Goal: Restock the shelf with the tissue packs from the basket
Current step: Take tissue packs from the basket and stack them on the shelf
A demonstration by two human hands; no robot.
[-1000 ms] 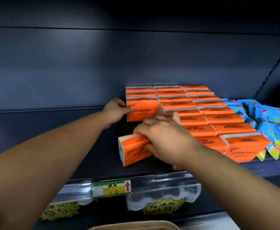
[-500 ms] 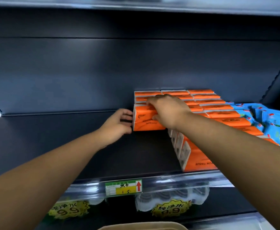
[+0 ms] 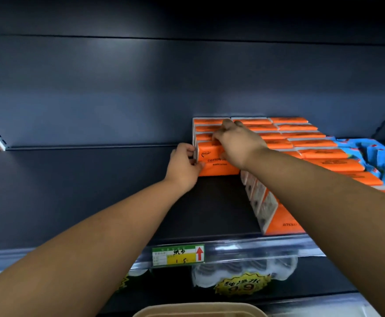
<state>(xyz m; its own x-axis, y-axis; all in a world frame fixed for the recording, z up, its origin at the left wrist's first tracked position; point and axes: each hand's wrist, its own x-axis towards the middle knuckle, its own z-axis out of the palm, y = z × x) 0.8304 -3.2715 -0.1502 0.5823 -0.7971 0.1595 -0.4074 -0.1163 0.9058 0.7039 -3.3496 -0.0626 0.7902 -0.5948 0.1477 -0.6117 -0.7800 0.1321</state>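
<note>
Left hand (image 3: 182, 165): fingers curled round the left end of the tissue pack (image 3: 212, 162) | right hand (image 3: 238, 144): fingers hooked over its top | pack: upright on shelf (image 3: 95, 193), touching stocked rows (image 3: 301, 139) | basket (image 3: 198, 310): bottom edge

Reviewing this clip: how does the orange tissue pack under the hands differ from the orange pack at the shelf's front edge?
The handled pack sits deep on the shelf; the front-edge pack sits at the lip. The handled pack's print reads upright; the front-edge pack's is upside down. The left hand and the right hand hold the handled pack; no hand touches the front-edge pack. Both are orange with white ends.
</note>
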